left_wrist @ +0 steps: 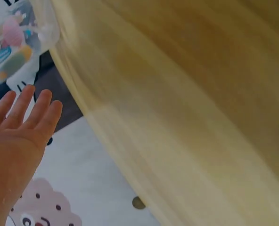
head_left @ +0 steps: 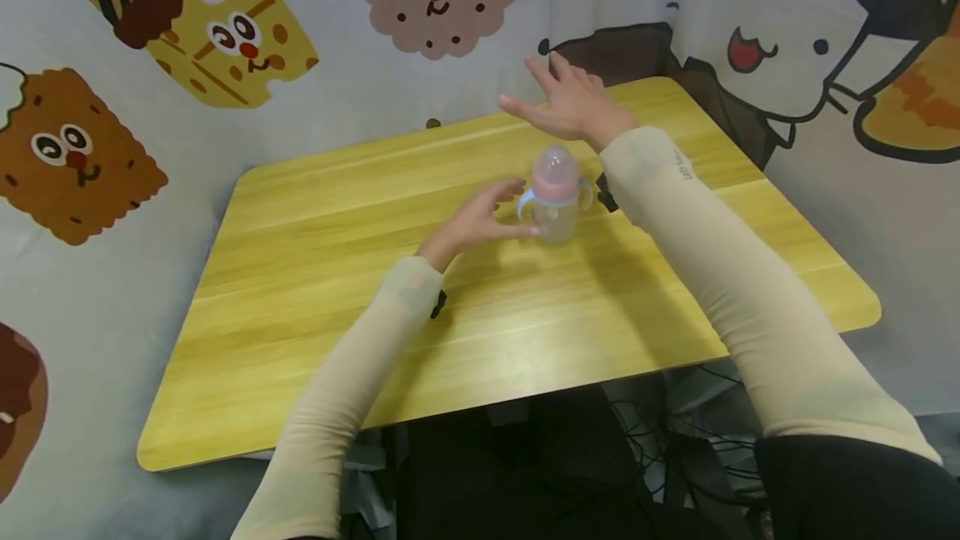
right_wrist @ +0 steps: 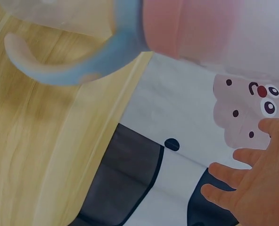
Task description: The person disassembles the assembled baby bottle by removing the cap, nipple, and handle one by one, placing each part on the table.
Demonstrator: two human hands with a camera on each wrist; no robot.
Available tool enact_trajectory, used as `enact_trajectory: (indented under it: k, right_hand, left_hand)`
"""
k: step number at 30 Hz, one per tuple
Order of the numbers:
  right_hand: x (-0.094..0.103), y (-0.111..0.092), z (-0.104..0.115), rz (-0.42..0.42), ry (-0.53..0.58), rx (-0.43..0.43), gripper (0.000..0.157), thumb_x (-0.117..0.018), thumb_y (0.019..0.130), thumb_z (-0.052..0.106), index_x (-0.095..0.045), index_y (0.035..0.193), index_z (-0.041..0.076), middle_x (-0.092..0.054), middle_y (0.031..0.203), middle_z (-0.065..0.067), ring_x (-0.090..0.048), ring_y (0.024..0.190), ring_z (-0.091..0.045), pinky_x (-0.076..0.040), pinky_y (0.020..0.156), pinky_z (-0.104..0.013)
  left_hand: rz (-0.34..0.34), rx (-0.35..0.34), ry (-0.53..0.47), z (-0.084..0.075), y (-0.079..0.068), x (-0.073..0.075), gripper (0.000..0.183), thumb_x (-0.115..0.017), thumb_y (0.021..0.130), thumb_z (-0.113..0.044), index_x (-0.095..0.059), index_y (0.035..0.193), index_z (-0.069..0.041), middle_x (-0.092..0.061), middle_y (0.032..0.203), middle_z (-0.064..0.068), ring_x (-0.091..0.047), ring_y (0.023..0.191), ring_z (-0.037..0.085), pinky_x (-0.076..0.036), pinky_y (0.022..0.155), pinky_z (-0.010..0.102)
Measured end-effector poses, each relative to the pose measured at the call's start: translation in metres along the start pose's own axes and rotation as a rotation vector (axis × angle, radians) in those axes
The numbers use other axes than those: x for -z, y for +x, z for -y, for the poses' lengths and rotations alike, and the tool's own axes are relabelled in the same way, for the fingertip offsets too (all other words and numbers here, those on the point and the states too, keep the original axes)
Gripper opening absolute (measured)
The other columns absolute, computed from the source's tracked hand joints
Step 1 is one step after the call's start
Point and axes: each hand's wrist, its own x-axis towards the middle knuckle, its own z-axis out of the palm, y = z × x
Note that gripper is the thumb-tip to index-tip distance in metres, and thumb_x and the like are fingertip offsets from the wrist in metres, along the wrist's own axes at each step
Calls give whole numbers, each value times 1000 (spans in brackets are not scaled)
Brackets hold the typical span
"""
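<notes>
A clear baby bottle (head_left: 557, 227) stands upright on the table, with a pink collar, a clear domed cap and a pale blue handle on each side. My left hand (head_left: 472, 222) is at its left side, fingers extended and thumb apart, fingertips right by the left handle and the lower body. In the left wrist view, colored prints show on the bottle (left_wrist: 43, 28) beyond the fingers of that hand (left_wrist: 14, 150). Raised above and behind the bottle, my right hand (head_left: 573, 107) has its fingers spread with nothing in them. The right wrist view shows the handle (right_wrist: 78, 70) close up.
The yellow wood-grain table (head_left: 315, 273) has rounded corners. A printed cartoon curtain (head_left: 337, 107) hangs right behind its far edge. Cables (head_left: 637, 432) lie below the near edge on the right. Each wrist carries a small black piece, partly hidden by the sleeves.
</notes>
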Motion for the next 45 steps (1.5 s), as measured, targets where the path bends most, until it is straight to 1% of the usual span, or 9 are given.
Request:
enact_trajectory:
  k: [2,5,9,16,22,27,30,37,45]
  right_hand:
    - [-1,1,1,3,-7,1,93,-20,82,87,10,154,36,16,162,-11,2,147,-44,2,117,-62]
    - [-2,1,2,1,-8,3,94,-19,82,87,9,155,35,15,162,-11,1,147,-45,2,117,-62]
    - [-3,2,4,-3,-4,5,94,-19,82,87,7,155,35,15,162,-10,1,147,-45,2,117,-62]
    - [-6,4,5,4,-2,15,94,-19,81,87,8,155,36,18,162,-7,0,147,-44,3,116,-62]
    - [-5,5,5,-6,-15,19,94,-19,82,87,7,155,34,16,162,-9,-2,147,-44,1,117,-62]
    - [-6,3,3,6,-15,18,95,-19,82,87,7,155,33,16,162,-10,-3,147,-45,1,118,-61]
    - [-6,2,3,5,-11,21,95,-19,82,87,6,156,33,16,162,-10,-3,147,-45,1,118,-60]
    - [-8,0,-1,-1,-8,14,91,-17,83,85,6,155,34,15,162,-10,-4,147,-46,1,118,-60]
    - [-9,-1,-6,-2,-16,3,92,-15,84,85,3,156,32,12,163,-11,-6,146,-46,0,118,-61]
  left_hand:
    - [13,-2,-13,-5,1,-5,89,-82,78,-39,-36,149,-13,-42,150,3,-41,136,27,-33,112,52]
    - [25,-8,-23,-18,0,-8,87,-84,78,-31,-37,148,-10,-44,149,6,-42,135,28,-31,113,54]
    - [33,-4,-33,-33,-2,-9,87,-85,77,-23,-36,147,-6,-46,146,9,-43,135,28,-34,113,48]
    - [19,7,-47,-41,-1,-10,85,-85,76,-23,-38,144,-5,-54,137,9,-51,127,28,-42,107,40]
    - [-4,7,-60,-37,5,-12,82,-87,74,-23,-42,140,-6,-57,132,8,-55,121,24,-44,104,39]
    - [-36,9,-43,-16,17,-19,85,-88,71,-33,-43,140,-12,-56,133,1,-54,120,16,-43,105,36]
    - [-52,8,-17,-7,23,-22,89,-88,69,-41,-43,141,-16,-56,133,-2,-53,120,12,-42,105,35]
    - [-67,2,17,-3,28,-26,85,-87,71,-42,-44,141,-19,-57,132,-4,-53,121,11,-42,106,35]
    - [-75,9,50,-2,26,-26,82,-84,75,-42,-45,142,-16,-56,135,-1,-51,126,14,-39,109,36]
